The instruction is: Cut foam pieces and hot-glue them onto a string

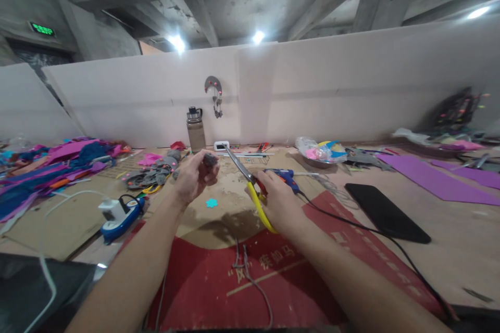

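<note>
My left hand (pixel 192 179) is raised above the cardboard, fingers closed around a small dark grey piece (pixel 211 159) that looks like felt. To its right, my right hand (pixel 279 200) grips a pair of scissors (pixel 239 164) by yellow handles, and the metal blades point up and away to the left. The blades look apart from the grey piece. Beneath and between the hands lies a small turquoise flower shape (pixel 211 203). Nearer me, a thin grey cord (pixel 258 289) trails over the red printed part of the cardboard (pixel 195 276).
Just beyond my right hand lies a blue glue gun (pixel 289 178) with its black cable running right. A black phone (pixel 386 213) and purple sheets (pixel 433 174) are farther right. At left stand a power strip (pixel 121 226) and colourful scraps (pixel 70 166); a bottle (pixel 196 130) stands behind.
</note>
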`<state>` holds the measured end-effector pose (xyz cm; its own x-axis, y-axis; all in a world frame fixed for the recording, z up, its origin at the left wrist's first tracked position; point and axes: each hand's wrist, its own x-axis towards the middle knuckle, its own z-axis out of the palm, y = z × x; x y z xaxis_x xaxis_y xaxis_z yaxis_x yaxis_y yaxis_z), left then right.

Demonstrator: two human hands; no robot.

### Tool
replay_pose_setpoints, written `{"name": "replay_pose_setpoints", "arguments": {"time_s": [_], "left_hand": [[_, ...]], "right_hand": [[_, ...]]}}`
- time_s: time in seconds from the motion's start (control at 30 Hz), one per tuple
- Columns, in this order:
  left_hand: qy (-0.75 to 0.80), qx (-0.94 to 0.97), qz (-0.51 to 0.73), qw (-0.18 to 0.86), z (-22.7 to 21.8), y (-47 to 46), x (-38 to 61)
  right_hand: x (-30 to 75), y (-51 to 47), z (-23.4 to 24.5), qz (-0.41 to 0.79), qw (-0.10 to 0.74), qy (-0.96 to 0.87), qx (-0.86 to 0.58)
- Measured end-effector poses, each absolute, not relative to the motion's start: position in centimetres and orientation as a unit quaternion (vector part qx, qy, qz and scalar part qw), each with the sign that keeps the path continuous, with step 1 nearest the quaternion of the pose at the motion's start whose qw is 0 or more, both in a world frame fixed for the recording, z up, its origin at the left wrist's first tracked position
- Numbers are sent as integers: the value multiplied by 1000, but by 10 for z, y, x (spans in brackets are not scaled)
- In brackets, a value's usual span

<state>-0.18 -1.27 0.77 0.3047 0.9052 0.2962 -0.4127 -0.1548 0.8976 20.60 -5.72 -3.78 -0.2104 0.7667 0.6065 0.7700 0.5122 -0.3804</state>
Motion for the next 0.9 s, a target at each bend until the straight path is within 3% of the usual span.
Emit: {"name": "replay_pose_setpoints", "arguments": {"time_s": [0.63,0.9], "left_hand": [[184,524,585,592,1,-7,-1],[283,544,573,544,-5,6,-10]], "right_hand": [[204,-50,-43,67,376,-779,-497],[203,-51,-44,45,347,-790,-504]]}}
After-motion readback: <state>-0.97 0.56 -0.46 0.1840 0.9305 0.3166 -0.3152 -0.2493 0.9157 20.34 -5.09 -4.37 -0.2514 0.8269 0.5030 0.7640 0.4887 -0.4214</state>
